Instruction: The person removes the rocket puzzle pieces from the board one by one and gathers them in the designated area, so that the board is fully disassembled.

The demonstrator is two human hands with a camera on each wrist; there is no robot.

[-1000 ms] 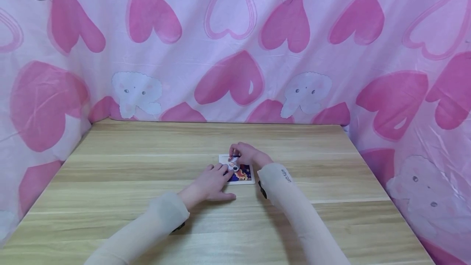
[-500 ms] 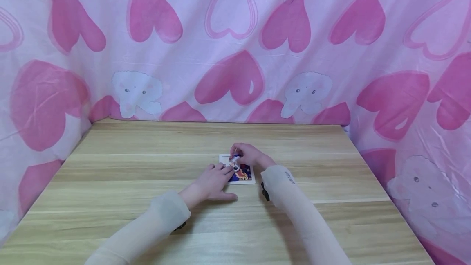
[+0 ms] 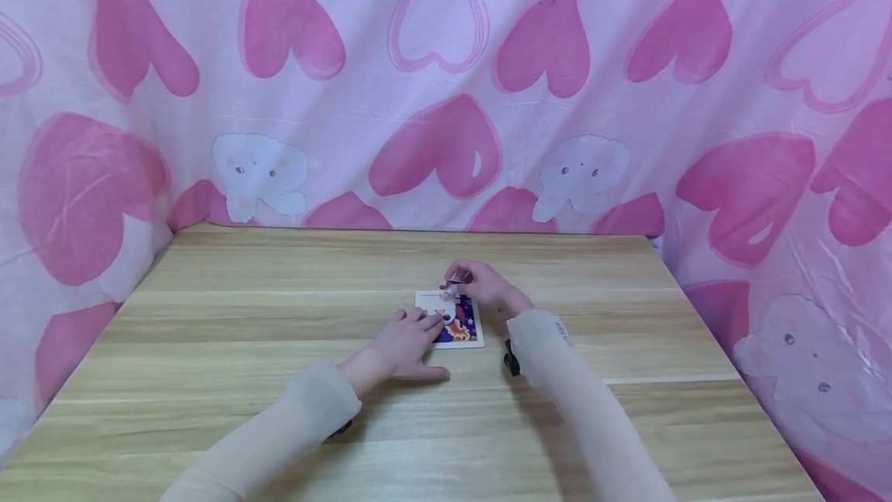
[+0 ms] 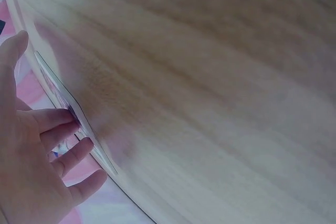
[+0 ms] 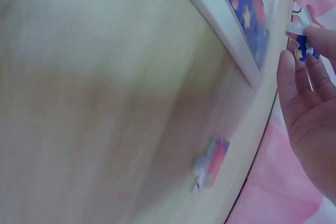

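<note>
Head view shows us a flat, rectangular puzzle board (image 3: pixel 460 345), white-bordered with a dark blue, starry picture, lying on the bench (image 3: pixel 279 277) with its streaky wood grain. We see the left hand (image 3: pixel 400 347) loosely spread, fingers resting on the board's left side without gripping. By the board's far edge, the right hand (image 3: pixel 484 285) pinches a thin, knobbed puzzle piece (image 5: pixel 297 29) between thumb and fingers; whether that piece touches the board, we cannot tell. From the right wrist, we spot a blurred loose piece (image 5: pixel 211 162) on the bench, apart from the board. Creased pink cloth (image 3: pixel 313 122) printed with hearts hangs behind.
</note>
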